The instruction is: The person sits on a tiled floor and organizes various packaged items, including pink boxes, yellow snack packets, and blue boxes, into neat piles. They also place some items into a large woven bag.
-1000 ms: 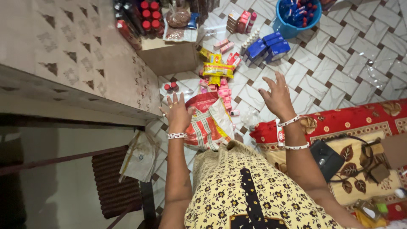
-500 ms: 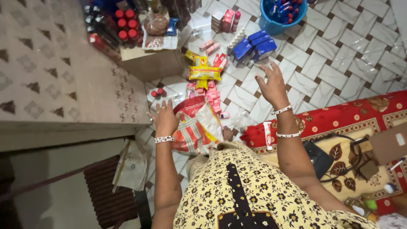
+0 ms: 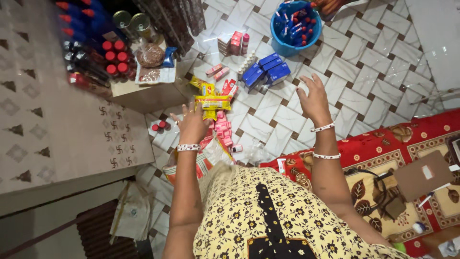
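Above a white tiled floor (image 3: 364,96), reaching: left hand (image 3: 192,125) spread empty over yellow plastic sachet packets (image 3: 212,102), right hand (image 3: 314,98) open, grasping nothing, beyond.

Glossy marble-look floor tiles (image 3: 354,76) shine under glossy yellow plastic sachets (image 3: 212,102) and, beyond them, smooth blue cardboard boxes (image 3: 266,73) — further off, a shiny plastic tub (image 3: 283,44). Near the sachets, a patterned rug (image 3: 397,148) — matt woven cloth.
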